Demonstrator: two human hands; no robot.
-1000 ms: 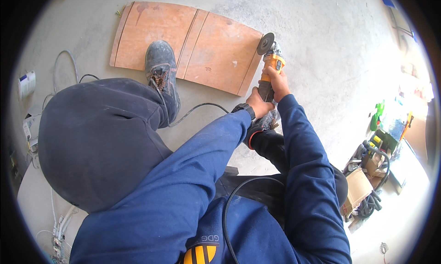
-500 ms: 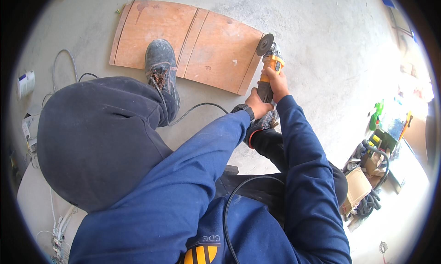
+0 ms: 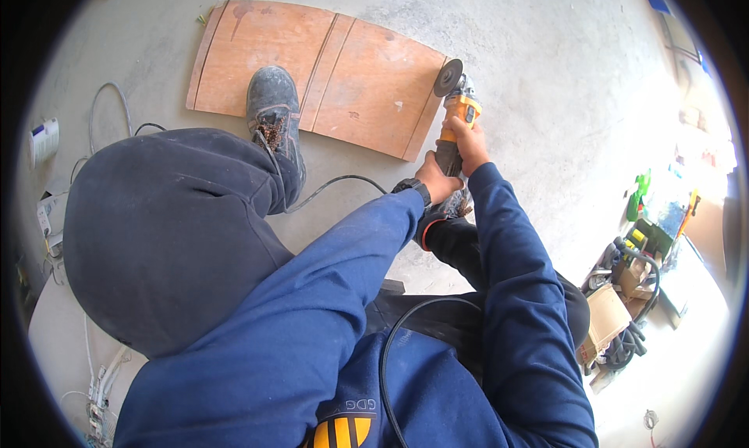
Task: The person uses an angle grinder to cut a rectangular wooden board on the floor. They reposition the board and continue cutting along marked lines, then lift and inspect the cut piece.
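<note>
Both hands grip an orange and black angle grinder [image 3: 463, 105] with a dark disc [image 3: 448, 77] at the right end of a curved plywood panel [image 3: 367, 89]; I cannot tell whether disc and panel touch. My right hand [image 3: 468, 144] is closed round the orange body, while my left hand [image 3: 439, 180], below it, is closed on the dark rear part. A dusty boot [image 3: 273, 113] on my left leg rests over the panel's lower edge. The other boot [image 3: 449, 208] lies under the grinder and my left hand, partly hidden.
Power cables [image 3: 335, 180] loop over the concrete floor [image 3: 546, 74]. A white container [image 3: 44, 141] and power strips [image 3: 51, 214] lie at the left. At the right is a jumble of cardboard [image 3: 605, 315], hoses, green items and tools.
The grinder and both hands have shifted very slightly left, with the disc a little lower. The panel and boots look nearly unchanged.
</note>
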